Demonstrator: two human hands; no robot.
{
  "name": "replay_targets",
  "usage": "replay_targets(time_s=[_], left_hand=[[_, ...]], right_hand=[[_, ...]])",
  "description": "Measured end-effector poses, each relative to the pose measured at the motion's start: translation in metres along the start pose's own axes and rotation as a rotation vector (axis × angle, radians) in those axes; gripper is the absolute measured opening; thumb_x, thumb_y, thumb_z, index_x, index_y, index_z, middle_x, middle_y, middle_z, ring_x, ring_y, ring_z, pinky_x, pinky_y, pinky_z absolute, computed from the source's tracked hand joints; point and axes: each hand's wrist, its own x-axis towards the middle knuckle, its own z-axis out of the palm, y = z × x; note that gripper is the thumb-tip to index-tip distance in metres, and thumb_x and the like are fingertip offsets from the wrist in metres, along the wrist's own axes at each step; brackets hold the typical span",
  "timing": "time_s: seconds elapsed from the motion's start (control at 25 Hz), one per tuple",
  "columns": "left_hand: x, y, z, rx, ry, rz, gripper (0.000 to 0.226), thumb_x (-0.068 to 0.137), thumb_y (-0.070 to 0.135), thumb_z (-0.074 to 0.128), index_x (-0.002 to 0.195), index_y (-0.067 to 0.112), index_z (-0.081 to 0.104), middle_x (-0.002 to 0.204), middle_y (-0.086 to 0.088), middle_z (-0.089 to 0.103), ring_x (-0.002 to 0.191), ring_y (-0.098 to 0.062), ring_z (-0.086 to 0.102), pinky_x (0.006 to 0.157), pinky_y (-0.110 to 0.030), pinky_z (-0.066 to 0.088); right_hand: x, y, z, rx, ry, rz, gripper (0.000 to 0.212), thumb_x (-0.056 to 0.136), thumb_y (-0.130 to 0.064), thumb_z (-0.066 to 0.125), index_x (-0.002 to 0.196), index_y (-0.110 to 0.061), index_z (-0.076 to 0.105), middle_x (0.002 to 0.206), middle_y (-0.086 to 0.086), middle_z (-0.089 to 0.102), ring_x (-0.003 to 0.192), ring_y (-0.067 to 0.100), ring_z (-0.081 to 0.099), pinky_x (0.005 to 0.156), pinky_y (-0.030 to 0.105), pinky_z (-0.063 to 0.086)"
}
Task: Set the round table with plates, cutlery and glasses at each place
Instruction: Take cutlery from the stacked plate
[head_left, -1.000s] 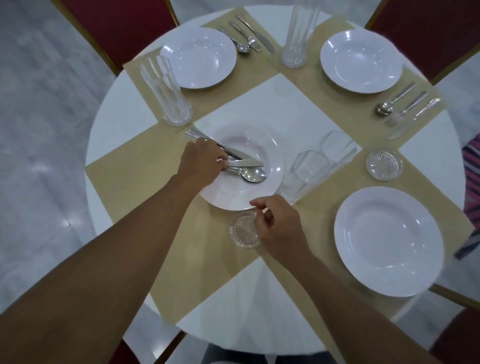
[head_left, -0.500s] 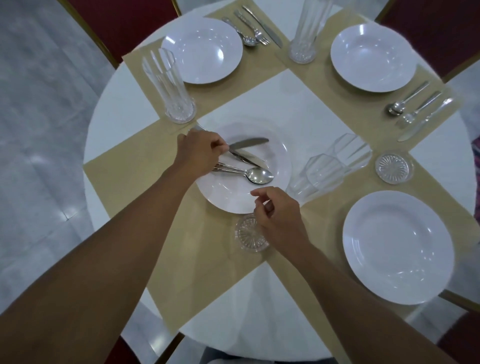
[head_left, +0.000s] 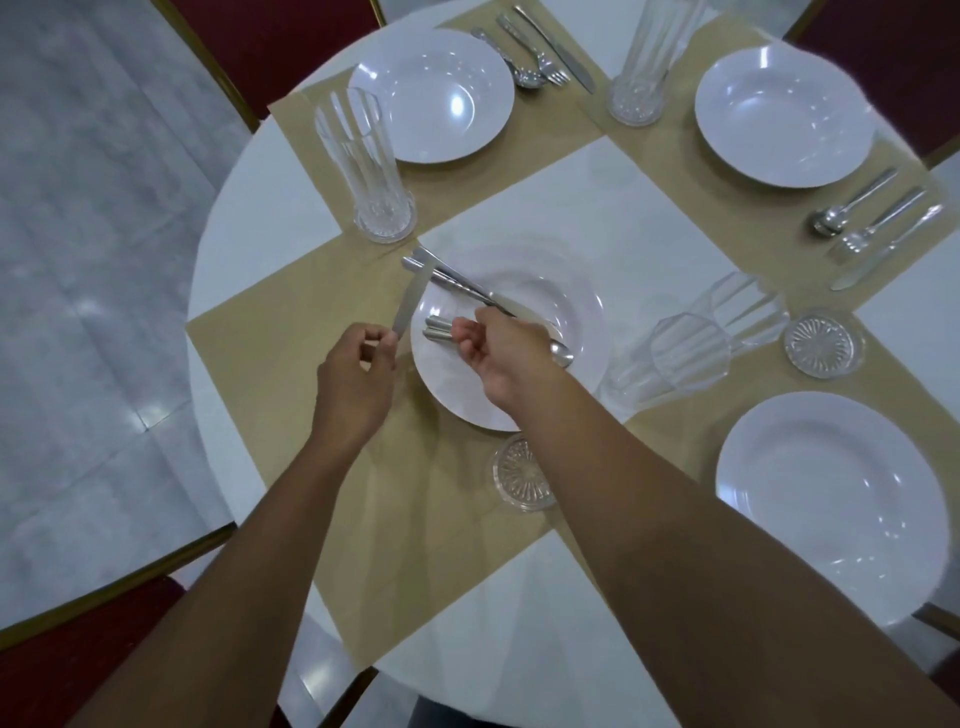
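Note:
A white plate (head_left: 566, 296) sits near the table's middle with cutlery in it. My left hand (head_left: 358, 379) is just left of the plate and pinches a knife (head_left: 408, 299) that points up and away. My right hand (head_left: 501, 353) is over the plate, fingers curled on a spoon (head_left: 562, 356) and another handle (head_left: 436, 330). More cutlery (head_left: 457, 283) lies across the plate's far-left rim. Two glasses (head_left: 691, 348) lie on their sides right of the plate. One glass coaster (head_left: 522, 475) rests below the plate, another coaster (head_left: 821, 343) to the right.
Three places have white plates (head_left: 431, 93) (head_left: 784, 114) (head_left: 831, 504) on tan mats. Tall glasses (head_left: 369, 166) (head_left: 649, 57) stand at the two far places, each with a cutlery set (head_left: 535, 52) (head_left: 872, 218). Red chairs (head_left: 270, 41) ring the table.
My left hand has lifted the knife off the plate and moved left. My right hand left the near coaster and closed on the cutlery in the plate.

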Motion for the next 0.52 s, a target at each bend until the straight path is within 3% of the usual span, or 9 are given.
replay_targets(time_s=[0.12, 0.24, 0.4, 0.52], left_hand=[[-0.014, -0.014, -0.001, -0.09, 0.023, -0.047, 0.012, 0.096, 0.042, 0.055, 0.089, 0.035, 0.061, 0.085, 0.004, 0.068, 0.061, -0.017, 0.056, 0.061, -0.037, 0.052], [-0.02, -0.021, -0.002, -0.13, 0.048, -0.063, 0.012, 0.096, 0.042, 0.056, 0.092, 0.033, 0.062, 0.085, 0.004, 0.067, 0.063, -0.018, 0.056, 0.061, -0.039, 0.051], [-0.02, -0.016, -0.003, -0.168, 0.055, -0.066, 0.011, 0.097, 0.04, 0.056, 0.094, 0.031, 0.062, 0.085, 0.0, 0.067, 0.057, -0.018, 0.055, 0.056, -0.035, 0.049], [-0.018, -0.012, -0.002, -0.177, 0.049, -0.07, 0.011, 0.096, 0.042, 0.055, 0.093, 0.034, 0.061, 0.086, 0.002, 0.066, 0.061, -0.019, 0.057, 0.057, -0.035, 0.05]], right_hand=[[0.012, 0.004, 0.02, 0.293, -0.069, 0.099, 0.006, 0.101, 0.002, 0.049, 0.103, 0.002, 0.055, 0.072, 0.016, 0.065, 0.053, 0.014, 0.063, 0.04, 0.016, 0.046], [0.02, 0.004, 0.032, 0.435, -0.092, 0.105, 0.01, 0.098, 0.009, 0.052, 0.095, 0.001, 0.057, 0.065, 0.015, 0.063, 0.048, 0.011, 0.059, 0.038, 0.013, 0.044], [0.022, 0.006, 0.035, 0.468, -0.075, 0.101, 0.006, 0.099, 0.001, 0.059, 0.104, 0.001, 0.059, 0.058, 0.014, 0.064, 0.055, 0.012, 0.057, 0.037, 0.014, 0.044], [0.021, 0.009, 0.035, 0.474, -0.039, 0.091, 0.015, 0.1, -0.009, 0.062, 0.111, 0.001, 0.056, 0.054, 0.013, 0.065, 0.048, 0.013, 0.062, 0.037, 0.015, 0.046]])
